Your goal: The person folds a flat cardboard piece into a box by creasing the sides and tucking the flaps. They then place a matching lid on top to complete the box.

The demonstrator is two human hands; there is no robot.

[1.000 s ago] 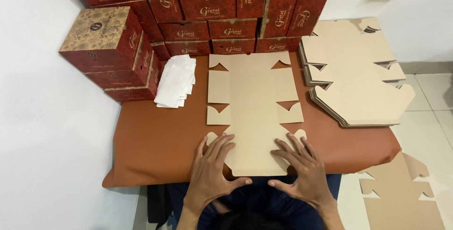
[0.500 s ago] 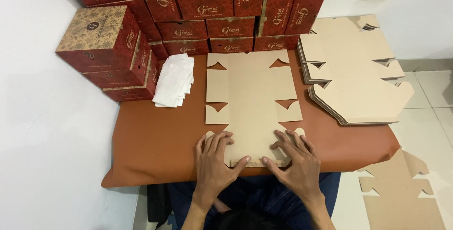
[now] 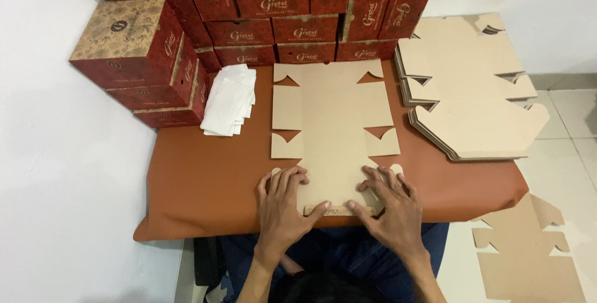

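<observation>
We are taking the flat cardboard blank (image 3: 333, 132) in the middle of the brown tabletop (image 3: 205, 178) as our landmark and working across from its left.

Far to its left, against the white wall, we are seeing a short stack of dark red boxes (image 3: 140, 60), the top one with a gold patterned lid. Just left of the blank's upper flaps, a small pile of white folded papers (image 3: 230, 99) is lying on the tabletop, apart from the blank. Behind the blank, a wall of finished red boxes (image 3: 292, 4) is standing in rows.

At the blank's near end we are pressing down with both hands. Our left hand (image 3: 283, 206) is lying spread and flat, fingers on the near left corner, gripping nothing. Our right hand (image 3: 392, 206) is doing the same on the near right corner, palm down and fingers splayed. Between the thumbs, the near edge is showing a narrow patterned strip, as if a flap is being creased upward there.

To the blank's right, a thick stack of unfolded blanks (image 3: 472, 101) is overhanging the tabletop edge, and further right, lower down, loose blanks (image 3: 528, 256) are lying on the tiled floor.

We are judging this box to be barely begun: the side flaps are all lying flat, so nearly every fold is remaining to be done.
</observation>
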